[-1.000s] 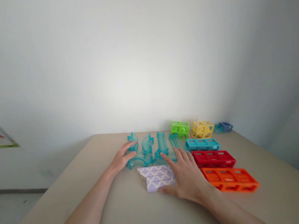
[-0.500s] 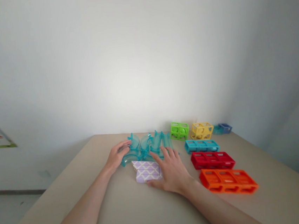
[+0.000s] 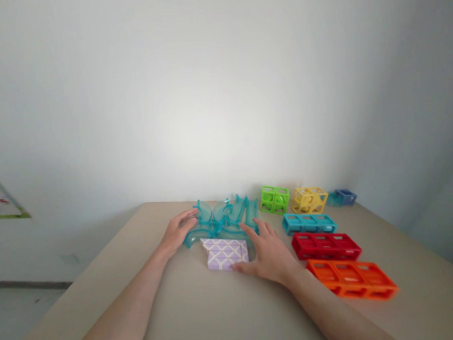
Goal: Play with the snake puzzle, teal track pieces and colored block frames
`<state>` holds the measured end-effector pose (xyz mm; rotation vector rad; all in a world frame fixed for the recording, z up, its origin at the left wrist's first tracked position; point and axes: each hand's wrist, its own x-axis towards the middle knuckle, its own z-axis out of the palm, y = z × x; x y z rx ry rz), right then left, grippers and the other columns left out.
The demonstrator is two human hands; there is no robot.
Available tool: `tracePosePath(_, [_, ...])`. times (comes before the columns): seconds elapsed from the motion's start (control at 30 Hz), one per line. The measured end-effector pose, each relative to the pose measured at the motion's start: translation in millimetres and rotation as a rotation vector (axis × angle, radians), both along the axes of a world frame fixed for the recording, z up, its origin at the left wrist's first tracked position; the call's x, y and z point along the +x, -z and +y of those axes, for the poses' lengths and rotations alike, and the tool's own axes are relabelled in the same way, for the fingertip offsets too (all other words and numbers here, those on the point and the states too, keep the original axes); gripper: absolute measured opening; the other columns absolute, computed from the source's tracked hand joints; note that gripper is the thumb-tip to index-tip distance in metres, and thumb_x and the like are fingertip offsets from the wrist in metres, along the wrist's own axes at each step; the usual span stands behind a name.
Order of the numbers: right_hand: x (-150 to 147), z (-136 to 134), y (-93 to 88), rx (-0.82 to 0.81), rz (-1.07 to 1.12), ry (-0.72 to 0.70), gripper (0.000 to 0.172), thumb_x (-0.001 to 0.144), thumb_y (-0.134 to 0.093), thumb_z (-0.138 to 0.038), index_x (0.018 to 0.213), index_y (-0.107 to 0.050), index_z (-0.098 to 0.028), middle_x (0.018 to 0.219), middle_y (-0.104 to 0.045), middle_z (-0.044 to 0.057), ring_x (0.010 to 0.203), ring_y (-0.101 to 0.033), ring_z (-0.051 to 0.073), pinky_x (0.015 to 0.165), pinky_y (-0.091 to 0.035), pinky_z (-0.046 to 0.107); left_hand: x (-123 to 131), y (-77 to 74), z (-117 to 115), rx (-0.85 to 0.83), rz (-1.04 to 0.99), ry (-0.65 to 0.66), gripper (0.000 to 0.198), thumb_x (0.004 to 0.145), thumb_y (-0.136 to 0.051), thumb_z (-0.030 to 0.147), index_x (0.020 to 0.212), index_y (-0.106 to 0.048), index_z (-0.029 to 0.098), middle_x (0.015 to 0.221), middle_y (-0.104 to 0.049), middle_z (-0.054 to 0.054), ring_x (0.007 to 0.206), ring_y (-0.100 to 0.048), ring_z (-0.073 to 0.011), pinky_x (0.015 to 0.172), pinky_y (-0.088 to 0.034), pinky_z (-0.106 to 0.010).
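Note:
My left hand (image 3: 178,232) is at the left edge of a group of translucent teal curved track pieces (image 3: 208,228), fingers stretched out and touching them, thumb apart. Two straight teal channel pieces (image 3: 250,210) stand at the group's right end. My right hand (image 3: 272,251) rests with fingers spread, thumb beside the right end of a lilac box with a white lattice pattern (image 3: 225,255). Its fingertips are close to the teal pieces; whether they touch is unclear. The lilac box lies flat in front of the teal group, between my hands.
To the right lie hollow frame blocks: orange (image 3: 353,279), red (image 3: 325,246) and light blue (image 3: 309,223). Green (image 3: 275,199), yellow (image 3: 309,200) and dark blue (image 3: 346,197) ones stand by the wall (image 3: 202,87). The table (image 3: 209,321) ends at that wall.
My right hand has shifted to the right and off the lilac box's end, so more of the box shows. The straight teal pieces stand closer together. The view has turned slightly left.

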<state>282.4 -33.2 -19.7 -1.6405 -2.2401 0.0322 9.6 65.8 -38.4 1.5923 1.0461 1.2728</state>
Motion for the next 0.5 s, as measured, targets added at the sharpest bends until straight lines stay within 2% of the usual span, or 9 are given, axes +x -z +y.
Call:
tracePosePath(0.2, [-0.1, 14.2, 8.0, 0.071, 0.033, -0.024, 0.093, 0.067, -0.061, -0.071, 0.143, -0.036, -0.023, 0.144, -0.032, 0.020, 0.133, -0.030, 0.039, 0.106, -0.028, 0.054, 1.0, 3.2, 17.6, 0.067, 0.173, -0.073, 0.045, 0.073, -0.066, 0.047, 0.108, -0.071, 0.019, 0.117, -0.068, -0.009, 0.116, -0.057, -0.0297, 0.106, -0.035, -0.043])
tracePosePath(0.33, [2.0, 15.5, 10.2, 0.152, 0.030, -0.037, 0.087, 0.070, -0.061, -0.067, 0.143, -0.037, -0.025, 0.147, -0.025, 0.018, 0.136, -0.024, 0.040, 0.107, -0.025, 0.054, 7.1, 2.8, 28.2, 0.065, 0.174, -0.092, 0.043, 0.073, -0.065, 0.048, 0.104, -0.073, 0.019, 0.113, -0.070, -0.010, 0.110, -0.060, -0.0301, 0.103, -0.038, -0.044])
tracePosePath(0.5, [3.6, 17.6, 9.9, 0.196, 0.006, -0.072, 0.076, 0.075, -0.060, -0.060, 0.138, -0.044, -0.022, 0.141, -0.035, 0.020, 0.133, -0.029, 0.037, 0.107, -0.024, 0.055, 13.5, 0.5, 35.9, 0.044, 0.144, -0.050, 0.046, 0.070, -0.067, 0.052, 0.100, -0.074, 0.018, 0.108, -0.072, -0.010, 0.105, -0.063, -0.0303, 0.099, -0.042, -0.044])
